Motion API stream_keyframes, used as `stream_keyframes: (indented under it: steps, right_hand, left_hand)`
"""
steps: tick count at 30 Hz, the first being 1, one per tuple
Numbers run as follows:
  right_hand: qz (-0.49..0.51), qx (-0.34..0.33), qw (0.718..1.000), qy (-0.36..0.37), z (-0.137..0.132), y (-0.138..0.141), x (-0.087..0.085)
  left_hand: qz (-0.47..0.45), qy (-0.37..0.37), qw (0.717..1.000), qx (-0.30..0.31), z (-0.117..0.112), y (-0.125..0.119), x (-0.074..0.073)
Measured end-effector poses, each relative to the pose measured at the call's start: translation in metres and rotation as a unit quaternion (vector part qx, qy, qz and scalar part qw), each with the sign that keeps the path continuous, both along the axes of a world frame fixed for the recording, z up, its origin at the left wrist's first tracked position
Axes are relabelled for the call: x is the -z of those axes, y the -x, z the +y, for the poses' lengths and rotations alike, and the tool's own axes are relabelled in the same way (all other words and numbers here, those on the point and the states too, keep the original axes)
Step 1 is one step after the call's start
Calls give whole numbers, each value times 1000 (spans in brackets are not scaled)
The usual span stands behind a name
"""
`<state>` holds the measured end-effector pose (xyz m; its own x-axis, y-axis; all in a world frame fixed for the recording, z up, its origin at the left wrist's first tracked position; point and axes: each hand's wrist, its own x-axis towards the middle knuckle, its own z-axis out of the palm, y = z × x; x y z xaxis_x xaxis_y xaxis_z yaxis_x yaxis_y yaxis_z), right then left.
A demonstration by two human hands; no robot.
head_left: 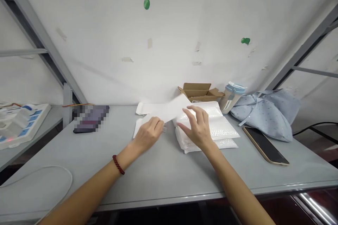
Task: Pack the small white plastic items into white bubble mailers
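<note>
My left hand (pixel 149 134), with a dark red bead bracelet at the wrist, is closed on the lower left part of a flat white sheet (pixel 171 109). The sheet is held tilted above the table, its far corner pointing up and right. Close to the sheet's right edge, my right hand (pixel 197 126) has its thumb and fingers apart and holds nothing; whether a fingertip touches the sheet I cannot tell. Beneath and behind the right hand lies a stack of white bubble mailers (pixel 220 126). More flat white pieces (pixel 142 108) lie behind the left hand, partly covered by the sheet.
On the grey table (pixel 163 175), an open cardboard box (pixel 198 93) and a blue-lidded cup (pixel 232 98) stand by the wall. A light blue cloth bag (pixel 264 112) and a phone (pixel 265 146) lie right. At left are a partly pixelated dark item (pixel 92 117) and a white cable (pixel 70 175).
</note>
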<state>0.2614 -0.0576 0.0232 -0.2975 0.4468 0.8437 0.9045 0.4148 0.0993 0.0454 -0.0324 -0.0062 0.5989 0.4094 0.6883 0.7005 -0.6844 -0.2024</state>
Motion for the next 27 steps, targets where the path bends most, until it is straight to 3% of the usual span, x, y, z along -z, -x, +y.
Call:
stream_keyframes:
  steps: [6, 10, 13, 15, 16, 18, 20, 21, 22, 23, 27]
  right_hand:
    - [-115, 7, 993, -2, -2, 9, 5]
    - [-99, 29, 995, 2, 4, 2, 7]
    - [-78, 50, 996, 6, 6, -5, 4]
    - [-67, 52, 996, 14, 6, -8, 2]
    - [-63, 52, 997, 17, 6, -9, 2]
    - [-58, 51, 997, 21, 6, -7, 4]
    - [-55, 44, 997, 26, 6, -4, 6]
    - [-55, 37, 997, 27, 6, -2, 7]
    - [-54, 28, 998, 26, 5, 1, 8]
    - [-54, 18, 998, 24, 4, 4, 8]
    - [-73, -27, 997, 19, -3, 13, 5]
  left_hand:
    - [10, 26, 998, 56, -13, -16, -2]
    - [-149, 112, 980, 76, -14, -10, -13]
    - [-297, 172, 939, -3, -4, 4, -23]
    - [-393, 250, 882, -64, 6, 15, -28]
    - [-444, 319, 834, -72, 10, 19, -30]
    - [-530, 489, 692, -28, 17, 26, -33]
    - [-576, 607, 546, 44, 19, 29, -34]
    - [-589, 630, 502, 68, 19, 29, -34]
    - [-599, 635, 481, 78, 18, 28, -33]
    - [-605, 630, 480, 80, 17, 27, -33]
    - [-554, 640, 528, 72, 8, 18, -34]
